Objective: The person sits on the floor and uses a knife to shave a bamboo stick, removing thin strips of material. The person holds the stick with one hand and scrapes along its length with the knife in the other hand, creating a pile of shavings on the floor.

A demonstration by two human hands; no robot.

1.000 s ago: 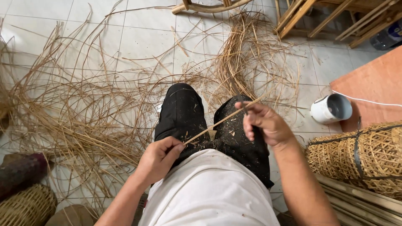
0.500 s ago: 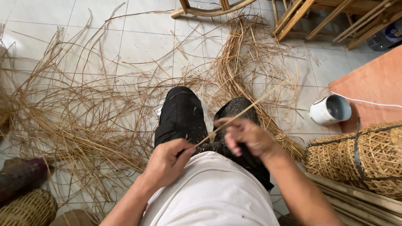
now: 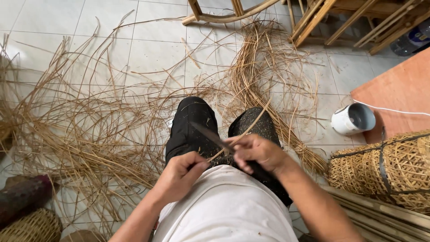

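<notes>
Floor: pale square ceramic tiles (image 3: 148,49) with dark grout lines. Lying directly on it:
- loose tangle of long tan cane strips (image 3: 76,134), spread across the left and centre;
- thicker curved bundle of tan cane strips (image 3: 251,76), upper centre;
- white cylindrical container (image 3: 353,119) on its side, right;
- woven tan wicker basket (image 3: 394,170), right edge;
- second woven basket (image 3: 31,226), lower left corner.

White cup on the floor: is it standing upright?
No, the white cup lies tipped on its side on the tiled floor, its open mouth facing the camera, beside the woven basket.
</notes>
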